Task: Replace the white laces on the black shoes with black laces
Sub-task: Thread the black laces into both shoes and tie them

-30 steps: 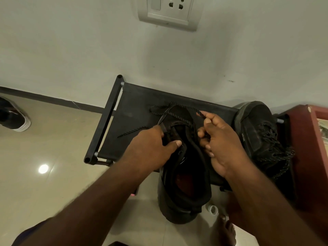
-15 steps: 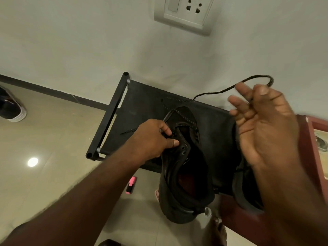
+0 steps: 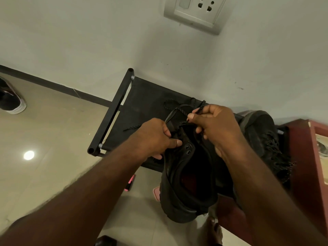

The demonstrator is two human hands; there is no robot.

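A black shoe [image 3: 188, 190] hangs over the front edge of a black fabric rack [image 3: 142, 102], its opening facing me. My left hand [image 3: 156, 137] grips the shoe's left eyelet flap. My right hand [image 3: 213, 128] pinches a black speckled lace [image 3: 177, 108] just above the tongue, and the lace loops away over the rack. The lace's other end [image 3: 132, 128] lies on the rack to the left. A second black shoe [image 3: 266, 139], laced in black, sits on the rack to the right.
A dark red cabinet [image 3: 305, 167] stands at the right edge. On the tiled floor [image 3: 53, 139] lie a pink marker [image 3: 130, 182] and another shoe [image 3: 10, 100] at far left. A wall socket [image 3: 195, 12] is overhead. A bare foot [image 3: 214, 231] shows below the shoe.
My right hand, raised and pulling the lace up to the right half a second ago, has come back down to the shoe's tongue. My left hand kept its hold on the flap.
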